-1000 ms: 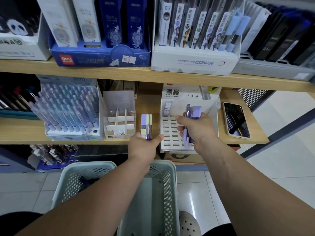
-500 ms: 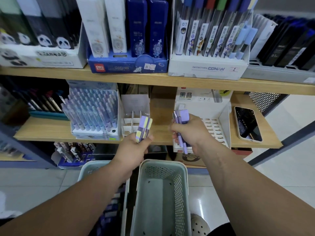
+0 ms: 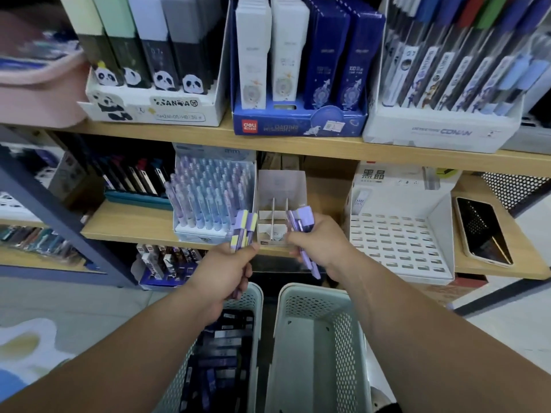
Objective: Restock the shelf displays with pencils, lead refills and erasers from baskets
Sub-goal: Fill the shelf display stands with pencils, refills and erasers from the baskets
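My left hand (image 3: 226,271) grips a small stack of purple-and-yellow eraser pens (image 3: 244,229), held upright at the shelf's front edge. My right hand (image 3: 320,244) holds a bunch of purple pencils (image 3: 301,222), their tips hanging below the fist. Both hands flank a small white divided display box (image 3: 281,186) on the middle shelf, which looks nearly bare. Left of it stands a tray full of pale purple pencils (image 3: 208,198). Right of it is a white slotted lead-refill display (image 3: 396,242), with one refill (image 3: 360,201) at its back left.
Two pale green baskets stand below: the left basket (image 3: 253,296) holds dark packets, the right basket (image 3: 354,338) shows only its floor. A phone (image 3: 483,234) lies on the shelf at right. Panda, blue and Conan boxes fill the upper shelf (image 3: 298,146).
The view has swung left and both hands have moved left, from in front of the slotted display to either side of the small divided box. Their holds are unchanged.
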A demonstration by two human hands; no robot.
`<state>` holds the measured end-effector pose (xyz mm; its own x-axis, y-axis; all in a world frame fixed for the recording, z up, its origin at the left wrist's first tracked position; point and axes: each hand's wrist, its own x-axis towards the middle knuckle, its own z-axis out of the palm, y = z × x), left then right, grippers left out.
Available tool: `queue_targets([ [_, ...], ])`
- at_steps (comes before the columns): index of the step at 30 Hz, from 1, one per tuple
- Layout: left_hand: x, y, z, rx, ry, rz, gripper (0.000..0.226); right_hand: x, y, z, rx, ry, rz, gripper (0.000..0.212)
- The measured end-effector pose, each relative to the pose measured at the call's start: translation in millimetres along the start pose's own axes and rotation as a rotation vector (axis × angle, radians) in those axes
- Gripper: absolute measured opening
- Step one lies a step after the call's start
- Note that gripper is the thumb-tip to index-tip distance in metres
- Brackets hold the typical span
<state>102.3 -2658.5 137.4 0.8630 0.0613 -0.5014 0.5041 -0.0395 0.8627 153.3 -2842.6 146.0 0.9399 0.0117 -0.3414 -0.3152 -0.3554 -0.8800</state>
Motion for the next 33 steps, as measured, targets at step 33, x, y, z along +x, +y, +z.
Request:
queue_targets([
  [33, -23, 13, 57, -0.26, -0.171, 0.022, 0.032, -35, -12, -16, 0.558, -0.022, 0.058, 0.022],
])
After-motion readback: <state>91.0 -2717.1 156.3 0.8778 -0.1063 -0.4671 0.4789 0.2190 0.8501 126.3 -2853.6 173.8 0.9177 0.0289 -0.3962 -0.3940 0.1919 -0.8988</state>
